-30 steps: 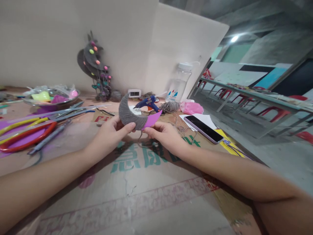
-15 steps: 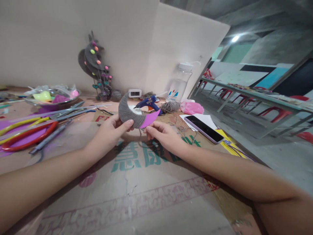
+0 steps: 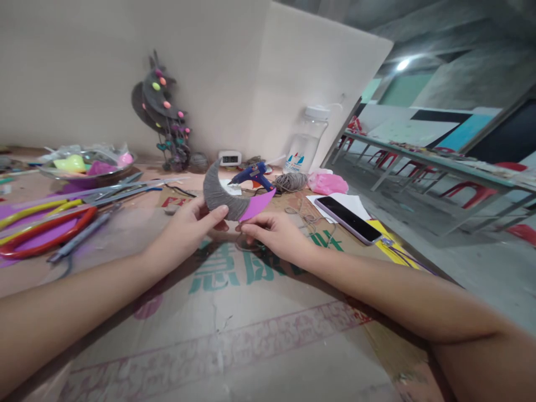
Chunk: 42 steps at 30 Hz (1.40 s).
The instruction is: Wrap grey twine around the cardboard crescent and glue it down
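A crescent moon shape [image 3: 218, 195] is held up over the cardboard, wound with grey yarn over most of its length. Its right tip [image 3: 257, 205] is bare purple. My left hand [image 3: 195, 219] is closed on the wound lower left part, thumb in front and fingers behind. Just under the purple tip, my right hand [image 3: 278, 233] is pinched on what looks like the grey yarn strand, which is thin and partly hidden by the fingers. Loose yarn runs back towards a grey yarn ball [image 3: 292, 181] behind.
A blue glue gun [image 3: 255, 175], small clock [image 3: 230, 159] and water bottle [image 3: 305, 142] stand behind. A phone [image 3: 347, 220] lies right. Scissors [image 3: 79, 229] and a bowl [image 3: 87, 177] are left. A decorated crescent [image 3: 161, 106] leans on the wall. Cardboard [image 3: 234, 335] covers the table.
My right hand has moved slightly left and down, from beside the purple tip to below the crescent's lower edge. My left hand keeps its hold on the crescent.
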{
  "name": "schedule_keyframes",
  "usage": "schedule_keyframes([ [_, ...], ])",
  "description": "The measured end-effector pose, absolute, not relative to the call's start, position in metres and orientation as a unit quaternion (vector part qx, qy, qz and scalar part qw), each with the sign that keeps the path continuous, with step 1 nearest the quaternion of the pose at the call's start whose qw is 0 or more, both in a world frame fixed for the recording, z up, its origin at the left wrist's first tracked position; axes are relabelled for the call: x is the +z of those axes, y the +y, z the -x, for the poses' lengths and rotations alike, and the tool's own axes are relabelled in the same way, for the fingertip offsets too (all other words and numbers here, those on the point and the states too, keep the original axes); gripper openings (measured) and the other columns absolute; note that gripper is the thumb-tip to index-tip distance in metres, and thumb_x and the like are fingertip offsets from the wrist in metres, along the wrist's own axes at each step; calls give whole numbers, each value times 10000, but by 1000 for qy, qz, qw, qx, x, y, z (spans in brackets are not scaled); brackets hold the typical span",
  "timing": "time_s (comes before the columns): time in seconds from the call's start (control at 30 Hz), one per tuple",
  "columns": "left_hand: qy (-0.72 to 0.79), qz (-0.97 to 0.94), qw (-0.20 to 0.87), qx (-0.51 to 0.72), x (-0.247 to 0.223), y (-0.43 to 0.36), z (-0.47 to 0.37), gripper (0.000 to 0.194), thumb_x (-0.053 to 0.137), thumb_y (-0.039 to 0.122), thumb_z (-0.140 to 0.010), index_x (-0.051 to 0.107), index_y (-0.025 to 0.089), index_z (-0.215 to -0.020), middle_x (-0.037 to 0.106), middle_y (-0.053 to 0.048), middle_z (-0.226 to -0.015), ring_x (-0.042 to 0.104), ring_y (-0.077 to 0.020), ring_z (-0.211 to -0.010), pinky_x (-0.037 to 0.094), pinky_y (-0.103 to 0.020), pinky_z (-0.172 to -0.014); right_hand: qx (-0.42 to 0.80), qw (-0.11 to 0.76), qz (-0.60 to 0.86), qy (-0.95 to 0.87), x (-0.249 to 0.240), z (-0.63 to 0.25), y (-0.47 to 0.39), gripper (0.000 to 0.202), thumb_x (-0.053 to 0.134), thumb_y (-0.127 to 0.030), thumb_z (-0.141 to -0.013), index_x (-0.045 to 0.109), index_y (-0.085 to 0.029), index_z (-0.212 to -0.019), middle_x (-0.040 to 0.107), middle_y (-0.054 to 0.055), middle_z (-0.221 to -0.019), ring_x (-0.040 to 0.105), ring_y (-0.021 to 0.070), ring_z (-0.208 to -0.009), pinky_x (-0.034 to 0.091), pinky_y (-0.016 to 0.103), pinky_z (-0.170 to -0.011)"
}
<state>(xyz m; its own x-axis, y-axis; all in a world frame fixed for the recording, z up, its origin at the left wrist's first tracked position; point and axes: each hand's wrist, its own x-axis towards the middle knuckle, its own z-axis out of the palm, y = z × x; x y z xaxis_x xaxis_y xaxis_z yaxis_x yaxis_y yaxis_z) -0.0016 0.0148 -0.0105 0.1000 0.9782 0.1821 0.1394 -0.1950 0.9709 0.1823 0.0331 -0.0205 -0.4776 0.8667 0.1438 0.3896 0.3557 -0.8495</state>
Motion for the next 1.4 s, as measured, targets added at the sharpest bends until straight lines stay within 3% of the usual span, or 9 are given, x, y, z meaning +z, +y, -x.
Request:
schedule_keyframes([
  [0.1,439,-555,506,494,-13,16,1,218,560,370,-807,552,168,-889,639,-9,-700,615,-138,-610,498,-254,-589,367,289,403,-787,-21,-184,34,226,505,-305,-852,671,-152,-855,634,4,-669,550,91,-594,416,209,-571],
  [0.2,434,-508,549,503,-15,17,0,237,541,360,-818,536,173,-964,670,-30,-774,626,-133,-580,517,-267,-574,262,290,388,-835,-20,-187,34,220,502,-306,-863,665,-161,-832,636,9,-690,537,92,-606,400,210,-584],
  [0.3,438,-487,559,509,-16,18,1,231,520,345,-830,531,186,-997,679,-40,-829,634,-129,-579,529,-274,-572,111,277,302,-906,-17,-191,29,221,517,-300,-864,657,-152,-778,623,24,-698,523,109,-659,383,233,-635],
  [0.4,442,-485,560,506,-15,19,0,231,516,345,-831,533,183,-994,675,-34,-808,623,-121,-569,525,-271,-576,41,236,199,-950,-13,-192,19,306,494,-362,-874,636,-153,-702,585,34,-644,500,131,-656,373,261,-644],
  [0.5,444,-498,552,500,-14,18,0,241,530,373,-820,542,172,-953,657,-21,-755,607,-124,-575,503,-265,-579,81,242,201,-946,-12,-190,15,315,469,-363,-885,628,-170,-693,589,34,-648,508,134,-659,383,265,-656],
  [0.67,445,-543,491,516,-15,18,2,226,552,386,-800,554,172,-874,586,12,-673,564,-127,-585,449,-249,-568,269,312,387,-825,-18,-186,31,189,516,-296,-848,642,-177,-921,652,25,-808,550,118,-688,415,240,-636],
  [0.8,441,-615,411,508,-14,16,4,190,523,365,-827,527,182,-777,528,29,-621,516,-119,-580,420,-242,-568,376,337,394,-768,-20,-185,36,229,549,-332,-820,642,-152,-926,645,29,-849,551,110,-717,426,238,-657],
  [1.0,462,-650,363,482,-12,13,3,194,544,372,-813,493,191,-763,521,28,-634,507,-128,-584,398,-242,-542,411,345,409,-739,-16,-184,32,259,565,-382,-801,632,-131,-798,532,-22,-629,473,78,-579,369,217,-555],
  [1.4,459,-660,368,467,-17,14,3,211,546,376,-802,524,178,-873,556,11,-682,540,-147,-618,421,-262,-569,441,356,397,-722,-19,-183,36,215,539,-343,-793,582,-134,-768,477,-43,-563,431,72,-518,337,221,-509],
])
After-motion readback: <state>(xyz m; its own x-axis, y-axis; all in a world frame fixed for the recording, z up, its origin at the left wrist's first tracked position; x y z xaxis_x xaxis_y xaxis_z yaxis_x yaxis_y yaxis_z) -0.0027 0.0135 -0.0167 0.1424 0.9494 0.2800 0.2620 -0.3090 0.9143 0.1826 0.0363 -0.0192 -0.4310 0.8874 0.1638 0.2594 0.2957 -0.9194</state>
